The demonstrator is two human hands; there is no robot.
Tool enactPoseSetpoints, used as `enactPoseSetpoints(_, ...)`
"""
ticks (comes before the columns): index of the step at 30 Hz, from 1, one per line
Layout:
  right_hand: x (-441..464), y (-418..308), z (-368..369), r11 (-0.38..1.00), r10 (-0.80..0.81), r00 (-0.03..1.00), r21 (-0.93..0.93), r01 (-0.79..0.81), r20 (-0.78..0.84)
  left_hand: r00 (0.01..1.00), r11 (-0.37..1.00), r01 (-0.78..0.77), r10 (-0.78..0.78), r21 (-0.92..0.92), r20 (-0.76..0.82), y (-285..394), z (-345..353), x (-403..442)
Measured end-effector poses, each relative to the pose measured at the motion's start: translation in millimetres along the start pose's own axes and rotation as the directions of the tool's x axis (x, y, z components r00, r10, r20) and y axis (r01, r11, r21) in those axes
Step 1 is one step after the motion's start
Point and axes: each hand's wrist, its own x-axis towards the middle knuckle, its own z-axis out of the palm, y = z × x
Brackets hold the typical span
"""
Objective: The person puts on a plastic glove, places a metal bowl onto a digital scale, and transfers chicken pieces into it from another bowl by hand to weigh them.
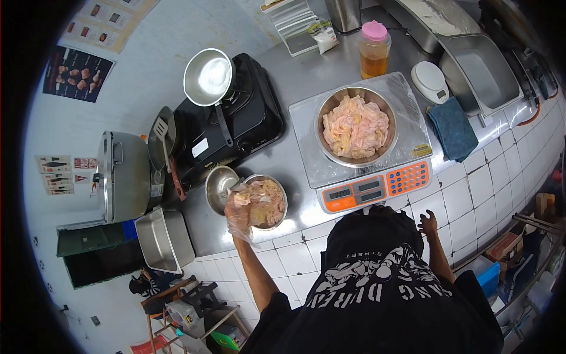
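The pale meat (270,197) lies in a small bowl (285,207) at the near edge of the worktop (302,203). The left hand (237,213), in a clear plastic glove, is at this bowl's left side, with pale meat at its fingertips; whether its grip is clamped on that meat cannot be told. A second bowl (218,187), its metal interior visible, stands just beside the first.

The right hand (428,223) is bare and well apart from the meat, its grip apart, with fingers spread in front of the white tiles (474,197).

To the right of the small bowls, an orange-fronted scale (374,190) carries a large bowl (354,161) heaped with more pale meat. Behind it stands a pink-lidded jar (375,56) of amber liquid. A white scale (428,81) and a blue cloth (453,128) lie further right, near a deep steel tray (492,71).

On the left, a black stove (259,115) bears a saucepan (207,75). Beside it, a spatula (160,128) rests in a dark pan (158,154).
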Motion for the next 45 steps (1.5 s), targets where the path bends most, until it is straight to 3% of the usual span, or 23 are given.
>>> enactPoseSetpoints(2, 3, 2, 1, 1.0, -0.007, 1.0, 0.004, 0.007, 0.006, 0.999, 0.998, -0.031, 0.029, -0.059, -0.023, 17, -2, -3)
enactPoseSetpoints(5, 8, 8, 0, 0.999, -0.003, 1.0, 0.033, 0.003, 0.017, 0.991, 0.989, -0.129, 0.131, 0.072, -0.015, 23, -16, 5)
enactPoseSetpoints(9, 9, 12, 0, 0.997, 0.002, 1.0, 0.072, -0.003, 0.016, 0.997, 0.998, -0.068, 0.068, -0.014, -0.032, 60, -17, 11)
enactPoseSetpoints(13, 13, 22, -1, 0.994, -0.009, 1.0, 0.113, 0.009, 0.003, 0.991, 0.984, -0.134, 0.134, -0.118, -0.004, 120, 11, 9)
enactPoseSetpoints(14, 17, 27, 0, 0.99, 0.004, 1.0, 0.14, -0.005, 0.001, 0.983, 0.975, -0.161, 0.172, -0.155, 0.062, 139, 18, 7)
enactPoseSetpoints(17, 10, 26, 0, 0.992, -0.002, 1.0, 0.126, 0.004, -0.011, 0.963, 0.978, -0.207, 0.21, -0.04, 0.168, 212, 63, -2)
enactPoseSetpoints(18, 8, 25, 0, 0.992, -0.002, 1.0, 0.124, 0.003, -0.01, 0.928, 0.95, -0.297, 0.311, -0.098, 0.204, 199, 63, 13)
enactPoseSetpoints(19, 5, 24, 0, 0.992, -0.001, 1.0, 0.123, 0.002, -0.011, 0.932, 0.943, -0.263, 0.303, -0.202, 0.2, 211, 81, 9)
enactPoseSetpoints(21, 1, 22, 0, 0.993, 0.002, 1.0, 0.12, 0.0, -0.021, 0.864, 0.923, -0.357, 0.384, -0.14, 0.327, 230, 110, 20)
enactPoseSetpoints(23, 2, 28, 0, 0.991, 0.006, 0.999, 0.136, -0.001, -0.039, 0.843, 0.918, -0.245, 0.361, -0.313, 0.398, 230, 148, 26)
enactPoseSetpoints(25, -2, 31, -3, 0.99, 0.015, 0.998, 0.143, -0.006, -0.064, 0.778, 0.898, -0.436, 0.411, -0.062, 0.476, 216, 182, 43)
enactPoseSetpoints(27, -4, 32, -5, 0.991, 0.033, 0.996, 0.134, -0.021, -0.086, 0.697, 0.767, -0.604, 0.376, 0.218, 0.61, 208, 208, 51)
enactPoseSetpoints(30, -12, 33, -11, 0.989, 0.058, 0.994, 0.139, -0.045, -0.093, 0.524, 0.543, -0.8, 0.423, 0.256, 0.739, 187, 230, 52)
enactPoseSetpoints(33, -13, 35, -15, 0.989, 0.075, 0.992, 0.135, -0.061, -0.098, 0.468, 0.491, -0.839, 0.434, 0.234, 0.77, 186, 219, 41)
enactPoseSetpoints(37, -16, 30, -14, 0.99, 0.073, 0.992, 0.125, -0.059, -0.106, 0.528, 0.548, -0.82, 0.619, 0.162, 0.581, 194, 174, 35)
enactPoseSetpoints(39, -13, 27, -11, 0.993, 0.058, 0.993, 0.107, -0.046, -0.104, 0.761, 0.759, -0.598, 0.436, 0.258, 0.481, 187, 142, 24)
enactPoseSetpoints(41, -5, 35, -9, 0.994, 0.028, 0.995, 0.111, -0.018, -0.095, 0.878, 0.885, -0.431, 0.366, 0.176, 0.309, 160, 108, 11)
enactPoseSetpoints(43, 8, 42, -6, 0.992, 0.022, 0.996, 0.126, -0.012, -0.084, 0.982, 0.827, -0.11, 0.006, 0.551, 0.187, 115, 63, 17)
enactPoseSetpoints(45, 5, 33, -5, 0.993, 0.029, 0.997, 0.116, -0.022, -0.065, 0.978, 0.778, -0.055, -0.085, 0.625, 0.191, 35, 13, 21)
